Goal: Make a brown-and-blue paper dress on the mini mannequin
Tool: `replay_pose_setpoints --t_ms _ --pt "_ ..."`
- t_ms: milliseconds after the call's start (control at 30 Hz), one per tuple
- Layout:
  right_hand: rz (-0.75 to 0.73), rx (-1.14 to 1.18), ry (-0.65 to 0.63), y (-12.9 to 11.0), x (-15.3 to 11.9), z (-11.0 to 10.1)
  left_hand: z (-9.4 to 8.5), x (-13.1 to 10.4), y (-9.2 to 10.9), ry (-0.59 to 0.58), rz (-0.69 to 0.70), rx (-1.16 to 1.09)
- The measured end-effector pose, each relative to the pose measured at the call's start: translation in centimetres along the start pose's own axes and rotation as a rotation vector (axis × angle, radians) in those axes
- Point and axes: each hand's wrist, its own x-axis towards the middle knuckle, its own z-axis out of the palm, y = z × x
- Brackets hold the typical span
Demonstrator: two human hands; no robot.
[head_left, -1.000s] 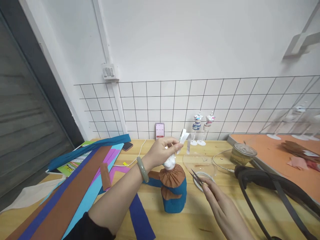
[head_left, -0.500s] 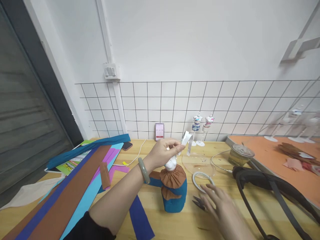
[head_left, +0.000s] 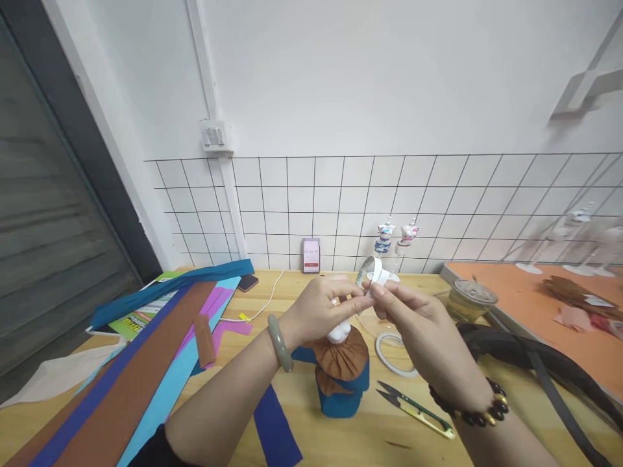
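Above a small crepe-paper-wrapped figure [head_left: 343, 358], my left hand [head_left: 328, 303] is closed in a pinch on a curling white strip [head_left: 376, 271]. My right hand [head_left: 418, 318] pinches the same strip from the other side, fingertips almost meeting the left ones. The figure has a white rounded top, a gathered brown collar and a blue-teal lower part; its top is partly behind my left fingers. Thread snips [head_left: 413, 408] lie on the table below my right hand. A white tape ring [head_left: 395, 355] rests flat beside the figure, partly covered by my right hand.
Brown, blue and pink crepe-paper strips [head_left: 141, 363] spread across the left. A phone [head_left: 311, 255] showing a timer leans on the tiled wall. Two small decorated figures [head_left: 383, 239] stand behind. At right are a clear lidded container [head_left: 471, 299] and a black strap-like object [head_left: 516, 344].
My right hand has risen from beside the snips to the white strip and now pinches it with my left. The snips show fully, and the strip's loop has shifted slightly right.
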Motion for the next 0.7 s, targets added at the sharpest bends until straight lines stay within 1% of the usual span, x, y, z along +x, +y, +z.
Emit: replay_pose_setpoints --t_ms 100,167,233,267,300,333,400,467,533,600,700 --pt "0.001 0.111 0.042 1.3 0.3 -1.1 -0.2 -0.2 0.0 0.000 0.002 -0.029" --pt "-0.022 0.086 0.076 2.6 0.6 -2.6 -0.4 -0.5 0.0 0.004 -0.024 -0.061" --pt "-0.046 -0.092 0.074 4.5 1.0 -4.4 -0.6 -0.7 0.0 0.000 -0.056 -0.085" --pt "-0.056 -0.294 0.062 5.7 1.2 -5.3 -0.7 -0.8 -0.1 -0.002 -0.067 -0.096" --pt "-0.056 -0.546 0.021 7.1 1.4 -6.1 -0.8 -0.9 -0.1 -0.002 -0.076 -0.108" --pt "-0.039 -0.635 -0.014 8.6 1.5 -6.9 -0.8 -1.0 -0.1 -0.005 -0.084 -0.124" --pt "0.003 -0.742 -0.054 11.7 1.6 -8.0 -0.8 -1.1 -0.1 -0.010 -0.099 -0.174" --pt "0.052 -0.847 -0.068 14.6 1.3 -8.7 -0.7 -1.2 -0.2 -0.017 -0.118 -0.231" --pt "0.093 -0.920 -0.104 16.8 0.7 -9.0 -0.7 -1.3 -0.3 -0.020 -0.129 -0.277" --pt "0.136 -0.974 -0.133 18.3 0.0 -9.0 -0.7 -1.4 -0.5 -0.021 -0.135 -0.309" --pt "0.200 -1.029 -0.141 19.5 -1.0 -8.8 -0.8 -1.5 -0.8 -0.016 -0.140 -0.354"
